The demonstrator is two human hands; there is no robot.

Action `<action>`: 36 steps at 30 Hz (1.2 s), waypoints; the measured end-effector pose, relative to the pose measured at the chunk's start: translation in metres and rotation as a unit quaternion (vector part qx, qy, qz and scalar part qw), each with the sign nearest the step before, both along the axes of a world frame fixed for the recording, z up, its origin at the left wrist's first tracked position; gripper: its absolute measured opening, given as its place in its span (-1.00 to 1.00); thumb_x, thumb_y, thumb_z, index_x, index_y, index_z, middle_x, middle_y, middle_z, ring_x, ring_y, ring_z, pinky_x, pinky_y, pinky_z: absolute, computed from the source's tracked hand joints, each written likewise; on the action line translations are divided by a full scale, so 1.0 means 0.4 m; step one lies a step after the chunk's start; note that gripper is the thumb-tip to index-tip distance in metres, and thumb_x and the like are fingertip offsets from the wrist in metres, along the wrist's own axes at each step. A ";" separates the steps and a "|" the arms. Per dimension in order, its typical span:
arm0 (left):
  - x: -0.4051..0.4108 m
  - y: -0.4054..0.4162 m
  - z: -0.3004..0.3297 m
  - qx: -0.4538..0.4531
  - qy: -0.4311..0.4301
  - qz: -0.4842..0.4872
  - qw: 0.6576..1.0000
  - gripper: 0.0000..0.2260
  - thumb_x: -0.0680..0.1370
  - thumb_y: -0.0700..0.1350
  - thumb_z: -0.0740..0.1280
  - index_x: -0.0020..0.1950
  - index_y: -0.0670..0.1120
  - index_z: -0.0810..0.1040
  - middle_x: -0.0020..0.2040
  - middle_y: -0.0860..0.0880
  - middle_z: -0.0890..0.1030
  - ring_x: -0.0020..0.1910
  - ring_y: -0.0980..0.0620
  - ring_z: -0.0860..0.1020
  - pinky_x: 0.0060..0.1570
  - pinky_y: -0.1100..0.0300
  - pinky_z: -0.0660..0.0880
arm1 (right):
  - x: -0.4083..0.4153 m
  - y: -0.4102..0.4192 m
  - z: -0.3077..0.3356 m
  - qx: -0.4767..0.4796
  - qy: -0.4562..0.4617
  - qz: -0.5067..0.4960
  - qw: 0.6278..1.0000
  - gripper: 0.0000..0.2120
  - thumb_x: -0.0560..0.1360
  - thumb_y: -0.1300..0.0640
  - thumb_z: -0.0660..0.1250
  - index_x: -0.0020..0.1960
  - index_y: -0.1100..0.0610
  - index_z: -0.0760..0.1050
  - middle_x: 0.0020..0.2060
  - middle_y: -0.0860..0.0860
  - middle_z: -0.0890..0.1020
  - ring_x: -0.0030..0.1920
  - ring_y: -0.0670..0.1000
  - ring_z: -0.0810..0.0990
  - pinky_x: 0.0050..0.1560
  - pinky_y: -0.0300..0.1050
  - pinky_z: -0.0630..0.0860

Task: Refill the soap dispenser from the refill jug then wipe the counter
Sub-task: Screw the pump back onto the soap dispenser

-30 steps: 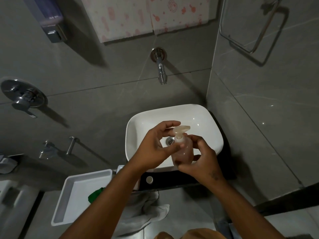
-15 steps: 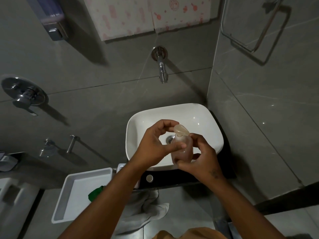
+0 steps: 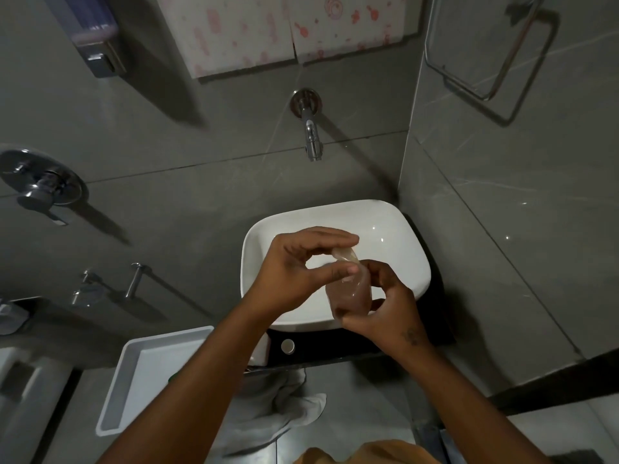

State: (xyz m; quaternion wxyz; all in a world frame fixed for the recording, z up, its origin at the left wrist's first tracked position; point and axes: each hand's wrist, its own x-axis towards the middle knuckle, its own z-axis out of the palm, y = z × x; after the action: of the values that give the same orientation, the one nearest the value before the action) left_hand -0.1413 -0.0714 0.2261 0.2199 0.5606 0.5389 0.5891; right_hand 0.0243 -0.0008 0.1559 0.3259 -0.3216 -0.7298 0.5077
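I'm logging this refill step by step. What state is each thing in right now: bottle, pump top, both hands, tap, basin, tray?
soap dispenser bottle: upright over the basin, part full of brownish liquid.
pump top: on the bottle neck, pinched; whether loosened cannot be told.
left hand: fingers closed on the pump top.
right hand: wrapped around the bottle.
tap: no water running.
basin: holds no water.
white tray: mostly bare, partly hidden by the left arm.

Dim, grey room light. Hard shadows run down-right from the tap [image 3: 310, 128], wall dispenser [image 3: 97, 38] and towel ring [image 3: 485, 55]. Small glare spots on the basin [image 3: 395, 226] rim and right wall tiles. Wide-angle bending at edges; slight blur on both hands
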 end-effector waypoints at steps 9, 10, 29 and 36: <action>0.001 0.003 -0.001 0.004 0.028 -0.005 1.000 -0.74 0.43 -0.12 0.60 0.11 -0.03 0.73 0.20 -0.03 0.71 0.21 -0.10 0.67 0.20 -0.12 0.60 | 0.000 -0.002 -0.016 -0.002 0.004 -0.019 1.000 -0.32 0.14 -0.06 0.65 0.20 -0.16 0.48 0.05 -0.31 0.61 0.03 -0.08 0.67 -0.02 -0.02 0.69; -0.003 -0.001 -0.005 0.008 0.022 0.003 1.000 -0.69 0.45 -0.09 0.59 0.18 -0.04 0.70 0.26 -0.06 0.68 0.27 -0.12 0.64 0.22 -0.11 0.59 | 0.000 0.001 -0.018 -0.006 0.008 -0.023 1.000 -0.31 0.13 -0.06 0.66 0.21 -0.16 0.48 0.06 -0.30 0.61 0.05 -0.07 0.66 -0.01 -0.01 0.69; 0.297 0.033 -0.308 -0.129 -0.123 0.042 0.983 -0.61 0.46 -0.11 0.58 0.27 0.07 0.67 0.17 0.09 0.73 0.18 0.07 0.69 0.18 0.14 0.62 | 0.242 0.051 -0.135 -0.197 0.083 -0.151 0.965 -0.59 0.35 -0.33 0.48 0.16 -0.30 0.59 0.17 -0.18 0.67 0.18 -0.15 0.64 -0.04 -0.29 0.61; 0.392 0.090 -0.459 -0.193 -0.077 0.062 0.976 -0.45 0.53 -0.32 0.49 0.50 -0.15 0.46 0.31 -0.10 0.53 0.28 0.14 0.57 0.23 0.29 0.54 | 0.281 0.080 -0.291 -0.312 0.111 -0.260 0.907 -0.67 0.37 -0.29 0.43 0.10 -0.26 0.66 0.17 -0.11 0.69 0.22 -0.02 0.65 0.14 0.00 0.64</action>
State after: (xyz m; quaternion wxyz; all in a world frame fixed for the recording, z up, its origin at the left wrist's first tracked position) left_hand 0.0156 -0.0353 0.0427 0.3276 0.4259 0.6579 0.5277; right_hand 0.1369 0.0313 0.0397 0.4085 -0.5264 -0.3838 0.6394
